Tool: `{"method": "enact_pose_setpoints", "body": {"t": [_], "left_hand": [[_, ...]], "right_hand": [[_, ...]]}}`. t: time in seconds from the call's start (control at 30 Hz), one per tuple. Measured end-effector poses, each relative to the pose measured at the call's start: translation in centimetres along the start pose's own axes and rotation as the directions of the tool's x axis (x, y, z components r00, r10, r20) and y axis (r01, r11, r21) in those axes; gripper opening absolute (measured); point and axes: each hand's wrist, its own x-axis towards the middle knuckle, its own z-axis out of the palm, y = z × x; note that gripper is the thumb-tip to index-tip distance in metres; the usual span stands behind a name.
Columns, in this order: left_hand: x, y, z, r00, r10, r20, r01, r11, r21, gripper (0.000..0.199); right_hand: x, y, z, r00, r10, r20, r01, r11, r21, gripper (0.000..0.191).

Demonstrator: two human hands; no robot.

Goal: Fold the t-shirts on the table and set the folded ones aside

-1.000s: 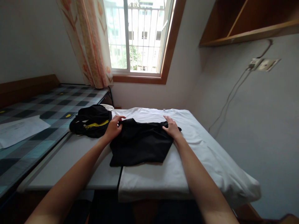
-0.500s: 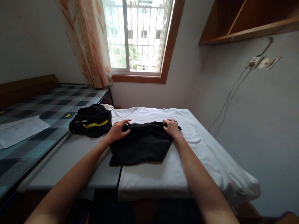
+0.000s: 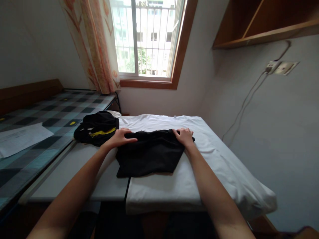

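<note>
A black garment [image 3: 149, 156] lies folded across the white cloth [image 3: 164, 196] and the bare grey-white table top [image 3: 109, 186]. At its upper left corner rests my left hand [image 3: 121, 137], thumb stretched out over the fabric and apart from the fingers. My right hand [image 3: 183, 136] is on the upper right corner, thumb on top and fingers round the far edge, with the cloth between them. The left fingertips are partly hidden behind the fabric.
Another black garment with yellow print [image 3: 102, 129] lies left of my left hand. Further left, a paper sheet [image 3: 22, 137] rests on a checkered bed [image 3: 57, 113]. A wall [image 3: 279, 132] bounds the right side; a wooden shelf [image 3: 269, 31] hangs above.
My left hand has shifted slightly left along the garment's far edge, its thumb now straighter and apart. My right hand has barely moved, its fingers further over the corner.
</note>
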Motion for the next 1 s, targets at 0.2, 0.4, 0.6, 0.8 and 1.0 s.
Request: {"method": "enact_pose_setpoints", "body": {"t": [0.2, 0.4, 0.6, 0.8, 1.0], "left_hand": [[-0.8, 1.4, 0.6, 0.978, 0.042, 0.204, -0.061, 0.994, 0.09, 0.087], [-1.1, 3.4, 0.9, 0.947, 0.108, 0.304, -0.175, 0.964, 0.202, 0.019], [-0.6, 3.3, 0.1, 0.975, 0.107, 0.193, -0.145, 0.969, 0.199, 0.012], [2.7, 5.9, -4.3, 0.958, 0.131, -0.254, -0.034, 0.935, 0.353, 0.021], [8.4, 10.9, -8.0, 0.839, 0.053, -0.542, -0.204, 0.953, -0.223, 0.039]], "right_hand": [[-0.4, -0.3, -1.7, 0.972, -0.081, 0.219, 0.065, 0.995, 0.081, 0.067], [-2.0, 1.2, -3.9, 0.839, -0.374, 0.396, 0.276, 0.918, 0.283, 0.054], [-2.7, 2.0, -5.1, 0.797, -0.519, 0.309, 0.255, 0.752, 0.608, 0.032], [0.9, 2.2, -10.0, 0.963, -0.27, -0.012, 0.263, 0.924, 0.277, 0.016], [3.8, 0.7, -17.8, 0.787, -0.079, -0.611, 0.179, 0.978, 0.105, 0.019]]}}
